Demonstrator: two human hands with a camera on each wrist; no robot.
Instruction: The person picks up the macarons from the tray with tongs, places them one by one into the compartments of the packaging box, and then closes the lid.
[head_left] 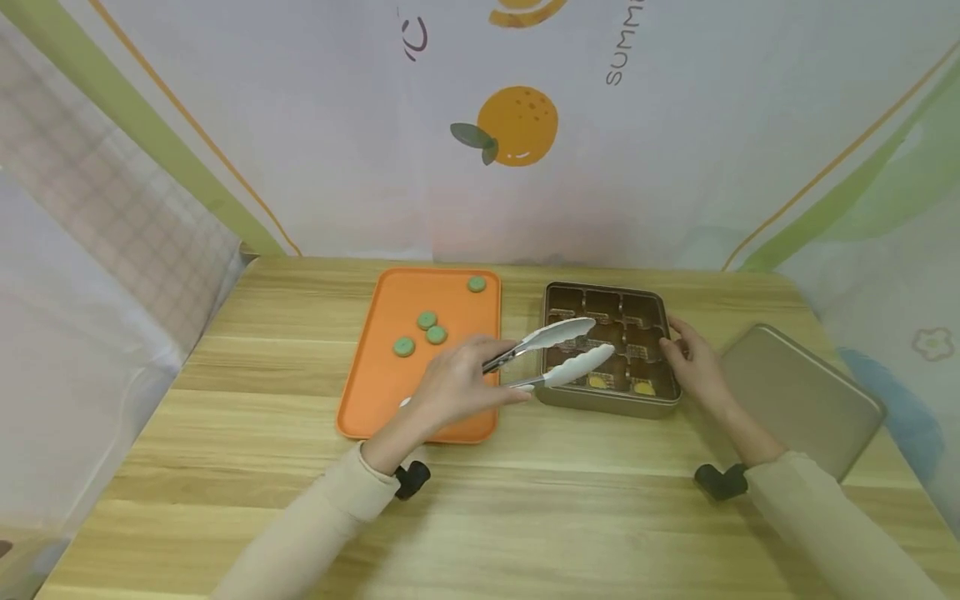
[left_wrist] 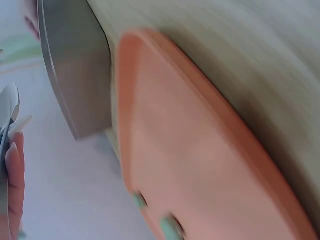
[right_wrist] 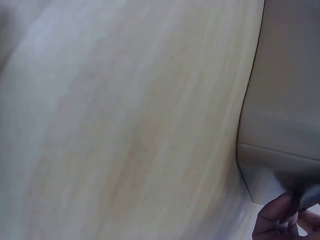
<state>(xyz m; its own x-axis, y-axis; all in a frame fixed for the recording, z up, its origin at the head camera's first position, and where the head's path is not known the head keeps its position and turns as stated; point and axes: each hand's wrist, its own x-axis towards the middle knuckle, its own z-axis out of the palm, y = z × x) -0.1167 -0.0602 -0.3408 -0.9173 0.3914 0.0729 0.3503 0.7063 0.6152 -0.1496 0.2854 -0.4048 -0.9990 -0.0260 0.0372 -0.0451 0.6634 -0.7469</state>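
Observation:
A pair of tongs (head_left: 579, 366) with white scalloped tips is held in my left hand (head_left: 459, 379). Its tips stand spread apart over the left part of a brown tin (head_left: 607, 402), with nothing between them. The tin has a divided insert; two yellow round pieces, one of them a yellow disc (head_left: 643, 388), lie in front compartments. At the tin's right side my right hand (head_left: 693, 365) grips the wall, thumb at the rim. Several green ring-shaped cookies, including a green cookie (head_left: 403, 346), sit on the orange tray (head_left: 360, 392), partly covered by my left hand and forearm.
On the right a flat metal lid (head_left: 802, 392) lies at an angle on the wooden table (head_left: 570, 517), partly under my right forearm. A printed cloth (head_left: 360, 167) hangs behind the table's back edge.

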